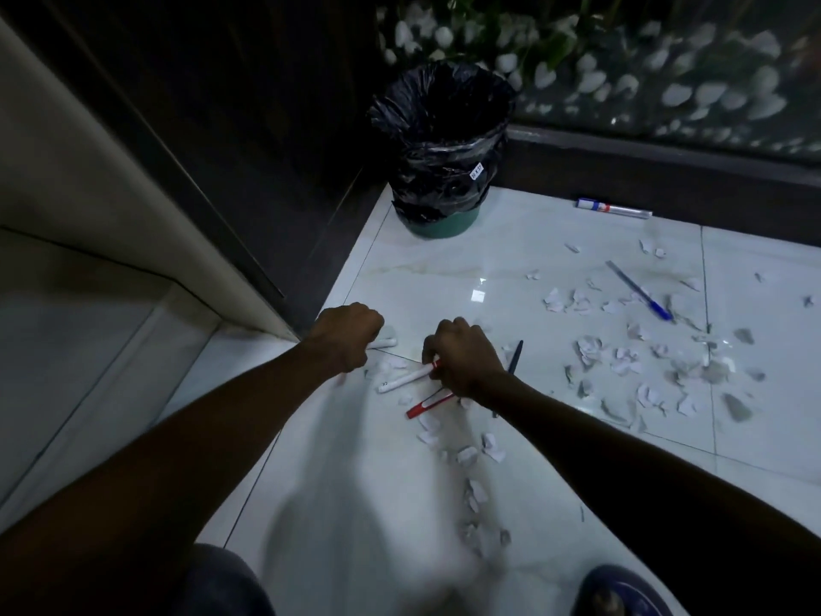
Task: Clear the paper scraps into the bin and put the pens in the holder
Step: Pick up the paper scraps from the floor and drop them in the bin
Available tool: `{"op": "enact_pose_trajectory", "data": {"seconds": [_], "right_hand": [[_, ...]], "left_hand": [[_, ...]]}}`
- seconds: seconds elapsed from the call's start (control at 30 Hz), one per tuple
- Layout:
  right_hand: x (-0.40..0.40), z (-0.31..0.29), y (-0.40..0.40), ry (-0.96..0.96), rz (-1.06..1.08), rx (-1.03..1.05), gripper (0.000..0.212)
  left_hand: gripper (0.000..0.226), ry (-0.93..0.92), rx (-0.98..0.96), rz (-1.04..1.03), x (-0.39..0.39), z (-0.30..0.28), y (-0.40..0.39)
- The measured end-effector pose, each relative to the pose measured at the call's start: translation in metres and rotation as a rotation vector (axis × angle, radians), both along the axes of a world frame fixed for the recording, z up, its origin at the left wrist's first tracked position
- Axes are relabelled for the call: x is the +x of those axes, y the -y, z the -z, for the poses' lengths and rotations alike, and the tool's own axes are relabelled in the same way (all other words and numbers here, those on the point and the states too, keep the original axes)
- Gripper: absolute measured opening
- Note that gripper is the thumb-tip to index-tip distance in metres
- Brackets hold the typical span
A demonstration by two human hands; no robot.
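I see white tile floor (444, 269), bin (444, 144) with black liner in the far corner. Paper scraps (631, 362) scattered right and near me. Left hand (346, 337) curled over a white pen (384, 343) at the wall. Right hand (462, 357) gripping a white marker (404, 379) — red pen (428, 404) beside it, blue pen (639, 293) and another marker (613, 209) well apart.

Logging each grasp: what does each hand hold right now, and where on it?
Right hand pinches the white marker at its red end. Left hand grips a white pen by one end.
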State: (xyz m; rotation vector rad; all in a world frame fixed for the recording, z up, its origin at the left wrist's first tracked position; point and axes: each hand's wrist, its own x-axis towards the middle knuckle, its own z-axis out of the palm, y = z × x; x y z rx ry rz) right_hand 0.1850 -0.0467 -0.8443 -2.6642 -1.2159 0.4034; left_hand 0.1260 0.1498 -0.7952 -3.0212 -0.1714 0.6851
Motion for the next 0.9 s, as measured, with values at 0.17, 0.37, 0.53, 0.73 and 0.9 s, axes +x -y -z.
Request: {"op": "enact_pose_trajectory", "data": {"seconds": [0.17, 0.37, 0.53, 0.73, 0.9], "right_hand": [[0.035, -0.007, -0.007, -0.155, 0.234, 0.31, 0.018], [0.051, 0.017, -0.024, -0.073, 0.456, 0.234, 0.019], [0.042, 0.02, -0.007, 0.059, 0.324, 0.308, 0.02], [0.023, 0.018, 0.04, 0.011, 0.311, 0.206, 0.041], [-0.007, 0.009, 0.028, -0.149, 0.332, 0.048, 0.083]], "left_hand": [[0.027, 0.004, 0.043, -0.137, -0.01, 0.0, -0.005], [0.035, 0.055, -0.153, -0.136, -0.021, 0.02, 0.012], [0.058, 0.157, -0.277, -0.105, -0.031, 0.042, 0.024], [0.041, 0.14, -0.294, -0.08, -0.028, 0.05, 0.03], [0.029, 0.151, -0.384, -0.08, -0.016, 0.05, 0.041]]}}
